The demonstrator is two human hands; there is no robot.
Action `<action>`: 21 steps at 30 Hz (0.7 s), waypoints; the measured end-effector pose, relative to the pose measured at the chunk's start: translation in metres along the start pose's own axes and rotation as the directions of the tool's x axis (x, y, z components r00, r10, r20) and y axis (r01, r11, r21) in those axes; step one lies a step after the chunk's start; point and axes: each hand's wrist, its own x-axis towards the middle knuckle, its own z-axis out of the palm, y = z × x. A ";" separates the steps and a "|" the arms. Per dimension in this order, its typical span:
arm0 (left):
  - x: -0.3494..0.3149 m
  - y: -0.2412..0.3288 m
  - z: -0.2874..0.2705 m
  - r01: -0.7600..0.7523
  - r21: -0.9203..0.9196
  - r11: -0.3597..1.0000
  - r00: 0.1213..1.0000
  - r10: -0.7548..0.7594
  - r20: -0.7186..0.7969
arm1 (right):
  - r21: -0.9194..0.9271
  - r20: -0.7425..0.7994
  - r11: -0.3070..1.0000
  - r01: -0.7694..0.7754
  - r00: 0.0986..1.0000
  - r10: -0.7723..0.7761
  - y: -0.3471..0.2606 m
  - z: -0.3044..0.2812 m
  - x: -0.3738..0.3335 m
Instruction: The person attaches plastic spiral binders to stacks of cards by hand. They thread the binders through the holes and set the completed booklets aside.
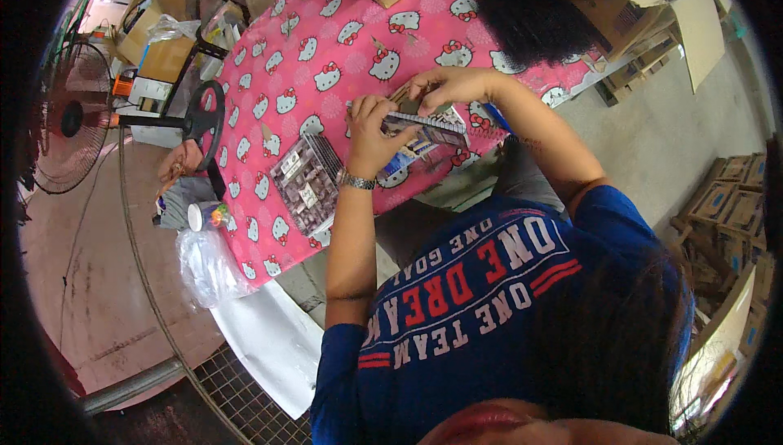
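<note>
Both hands are at a spiral notebook (444,131), tilted up over the near edge of the table. Its coil runs along the upper edge, and a reddish end of coil sticks out at the right. My left hand (373,128), with a metal watch on the wrist, grips the left end, thumb across the face. Bent over the top edge, my right hand (447,86) has its fingers closed on the notebook; the fingertips are partly hidden. Below lies a blue printed cover (418,151). To the left rests a stack of dark patterned notebooks (306,184).
A pink patterned cloth (326,78) covers the table. At the far right lies a heap of black coils (530,25) beside a cardboard box (608,8). A fan (73,119), a clear plastic bag (208,265) and a lidded jar (204,216) are on the left.
</note>
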 end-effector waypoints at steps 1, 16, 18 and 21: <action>-0.003 0.001 -0.001 -0.011 -0.005 1.000 1.000 0.011 0.008 | -0.010 0.013 1.000 -0.012 1.000 0.012 0.010 -0.005 0.003; -0.010 -0.006 0.002 0.152 -0.135 0.979 0.986 -0.159 -0.044 | 0.623 0.096 0.781 0.040 0.987 -0.126 -0.012 0.010 0.009; -0.005 -0.004 0.003 0.195 -0.221 0.956 0.979 -0.202 -0.008 | 0.324 0.101 0.946 0.018 0.993 -0.054 0.003 0.000 0.017; -0.009 -0.003 -0.006 0.329 -0.346 0.879 0.943 -0.324 0.073 | 0.245 0.037 0.969 -0.006 0.999 -0.003 0.000 0.001 0.020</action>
